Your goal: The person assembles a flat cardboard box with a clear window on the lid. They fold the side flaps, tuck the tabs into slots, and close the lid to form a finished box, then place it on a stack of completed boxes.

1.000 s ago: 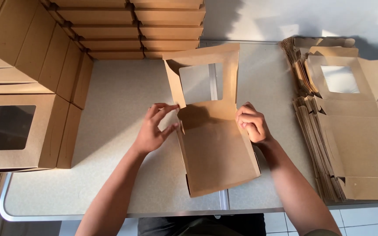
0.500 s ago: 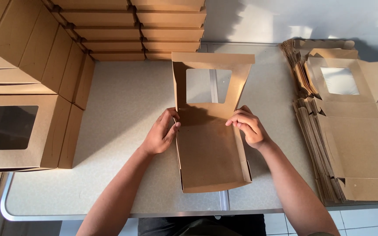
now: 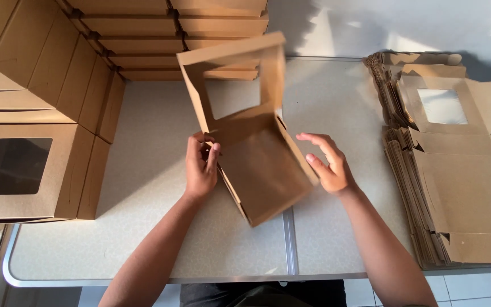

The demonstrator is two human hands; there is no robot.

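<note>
Half-folded brown cardboard window box (image 3: pixel 257 165) up off the pale speckled bench (image 3: pixel 143 170), tilted, caught between two hands.

Left hand (image 3: pixel 201 166) has it by the left wall, fingers (image 3: pixel 211 156) pinching the edge near the hinge of the windowed lid, which stands up and leans toward the far side. Right hand (image 3: pixel 328 165) sits just beside the right wall, fingers spread and loose, gripping nothing. One-sided hold, then: my read is the box could twist or sag out of square, and that floppy lid could crease at the fold. Tall stack of flat brown cardboard blanks (image 3: pixel 456 170) waits at the right edge of the bench; finished brown cardboard boxes (image 3: pixel 46 113) crowd the left and far side.
</note>
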